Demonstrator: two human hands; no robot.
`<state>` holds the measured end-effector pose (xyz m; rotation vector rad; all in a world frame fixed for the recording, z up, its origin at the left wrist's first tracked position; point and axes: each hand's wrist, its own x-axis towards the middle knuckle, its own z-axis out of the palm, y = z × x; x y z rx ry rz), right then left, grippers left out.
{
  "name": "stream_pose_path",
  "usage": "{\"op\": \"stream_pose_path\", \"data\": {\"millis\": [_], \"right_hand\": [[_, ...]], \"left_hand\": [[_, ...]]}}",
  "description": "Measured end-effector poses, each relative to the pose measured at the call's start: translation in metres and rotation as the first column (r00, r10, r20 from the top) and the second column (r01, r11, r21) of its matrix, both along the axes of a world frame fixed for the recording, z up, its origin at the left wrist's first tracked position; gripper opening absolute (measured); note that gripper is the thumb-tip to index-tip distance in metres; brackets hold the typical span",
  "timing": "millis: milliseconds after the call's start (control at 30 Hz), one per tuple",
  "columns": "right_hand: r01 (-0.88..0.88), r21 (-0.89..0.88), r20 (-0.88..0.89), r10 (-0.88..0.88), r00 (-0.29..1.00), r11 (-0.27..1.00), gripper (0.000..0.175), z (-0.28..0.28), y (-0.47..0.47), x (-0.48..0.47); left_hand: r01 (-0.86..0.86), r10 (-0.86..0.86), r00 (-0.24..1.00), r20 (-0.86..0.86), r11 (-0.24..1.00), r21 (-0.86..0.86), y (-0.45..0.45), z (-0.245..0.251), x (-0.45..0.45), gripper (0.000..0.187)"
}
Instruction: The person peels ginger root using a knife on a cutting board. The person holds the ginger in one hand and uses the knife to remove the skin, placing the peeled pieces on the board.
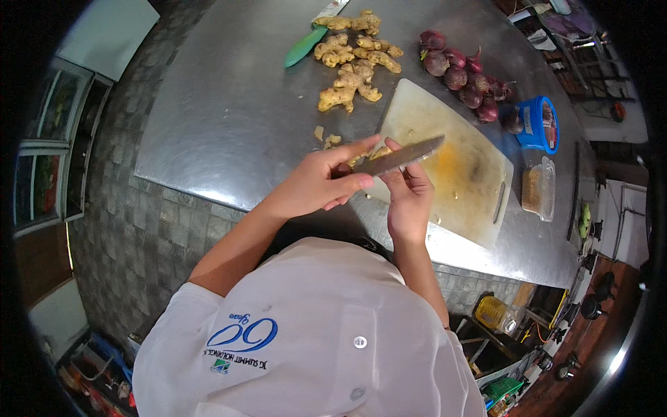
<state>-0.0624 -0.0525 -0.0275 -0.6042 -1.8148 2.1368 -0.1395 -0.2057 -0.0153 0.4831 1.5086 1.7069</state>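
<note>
My left hand [333,180] grips a kitchen knife [404,156], its blade pointing right and slightly away from me. My right hand [409,195] holds a piece of ginger [381,152] behind the blade, partly hidden by the knife and fingers. Both hands are close together over the near left edge of a white plastic cutting board [453,172], which has orange stains. Small ginger pieces [332,139] lie on the table just beyond my left hand. Farther away sit several ginger roots [346,86], with a green-handled knife [307,46] beside them.
Red onions [471,88] lie beyond the board on the steel table [224,120]. A blue plastic tub [534,125] and a clear container with brown contents [532,190] stand to the right. The table's near edge runs in front of my body. Tiny scraps lie on the board.
</note>
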Motion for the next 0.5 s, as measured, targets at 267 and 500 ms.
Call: {"op": "stream_pose_path", "data": {"millis": [267,500], "right_hand": [[0.017,-0.046,-0.008,-0.018,1.000,0.999,0.032,-0.004,0.001,0.003],[0.029,0.133,0.011,-0.031,0.999,0.991,0.026,-0.001,-0.002,0.004]], "left_hand": [[0.026,-0.034,0.989,-0.145,0.998,-0.058,0.003,0.006,0.001,0.057],[-0.032,0.032,0.999,-0.019,0.999,-0.008,0.009,-0.007,0.006,0.047]]}}
